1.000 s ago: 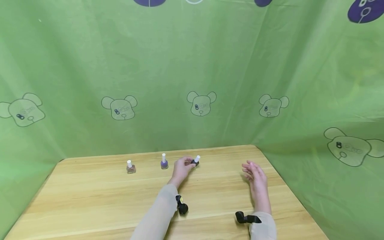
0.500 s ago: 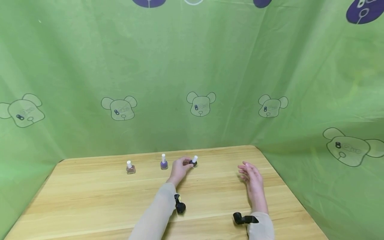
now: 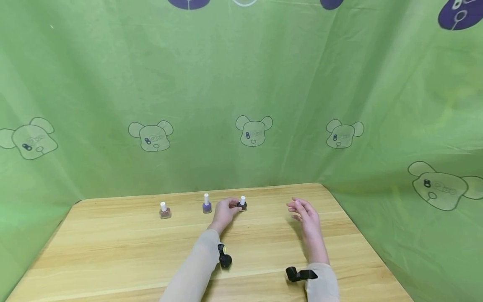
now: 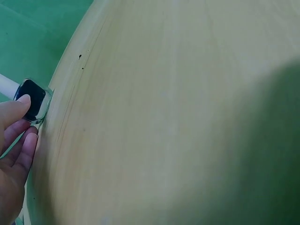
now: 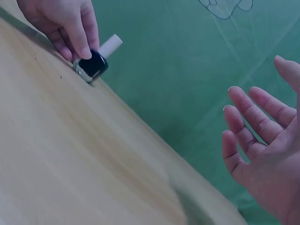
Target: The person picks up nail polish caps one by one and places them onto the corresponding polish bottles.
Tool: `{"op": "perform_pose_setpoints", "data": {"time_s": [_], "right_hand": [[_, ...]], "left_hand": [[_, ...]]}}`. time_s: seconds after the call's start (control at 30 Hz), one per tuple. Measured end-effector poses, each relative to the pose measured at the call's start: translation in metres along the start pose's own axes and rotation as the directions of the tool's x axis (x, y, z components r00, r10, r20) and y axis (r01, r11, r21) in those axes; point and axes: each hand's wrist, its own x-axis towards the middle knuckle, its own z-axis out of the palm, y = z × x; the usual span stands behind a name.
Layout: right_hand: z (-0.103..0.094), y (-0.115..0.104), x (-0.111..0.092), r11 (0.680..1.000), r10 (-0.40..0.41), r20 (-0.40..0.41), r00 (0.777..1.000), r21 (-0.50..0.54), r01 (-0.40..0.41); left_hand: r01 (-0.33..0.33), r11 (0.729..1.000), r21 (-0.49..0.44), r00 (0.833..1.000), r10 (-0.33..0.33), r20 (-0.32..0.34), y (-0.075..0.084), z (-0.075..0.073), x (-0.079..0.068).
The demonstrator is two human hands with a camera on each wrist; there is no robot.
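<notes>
Near the back edge of the table, my left hand (image 3: 224, 212) pinches a small nail polish bottle (image 4: 31, 97) between thumb and fingers. The bottle has nearly black polish, a clear glass base and a white cap; it looks upright, its base at the tabletop. To the left of that hand stands a purple nail polish bottle (image 3: 206, 206) with a white cap. Farther left is a pinkish-brown nail polish bottle (image 3: 164, 212), also white-capped. My right hand (image 5: 267, 136) is held over the right part of the table, fingers loosely bent and apart, touching nothing.
The light wooden table (image 3: 124, 251) ends at the back and right against a green curtain (image 3: 203, 84) printed with bear faces. Black cameras are strapped to both wrists. Small dark specks mark the tabletop near the held bottle.
The dark bottle in my left hand has gone from tilted to upright and shifted slightly left. My right hand has moved left, toward it. The other two bottles stay put.
</notes>
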Motion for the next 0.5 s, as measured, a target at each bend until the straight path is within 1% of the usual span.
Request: {"op": "perform_pose_setpoints", "data": {"time_s": [0.23,0.37,0.5], "right_hand": [[0.009,-0.006,0.0,0.999,-0.035,0.037,0.999,-0.023,0.036],[0.015,-0.012,-0.001,0.994,-0.054,0.061,0.997,-0.089,0.059],[0.022,-0.017,-0.003,0.98,-0.078,0.095,0.992,-0.175,0.094]], "left_hand": [[-0.002,1.0,0.002,1.0,0.002,0.019,0.002,-0.003,-0.001],[0.003,1.0,-0.01,1.0,-0.003,0.021,0.002,-0.006,-0.003],[-0.005,1.0,-0.017,1.0,0.005,0.015,0.002,-0.011,-0.009]]}}
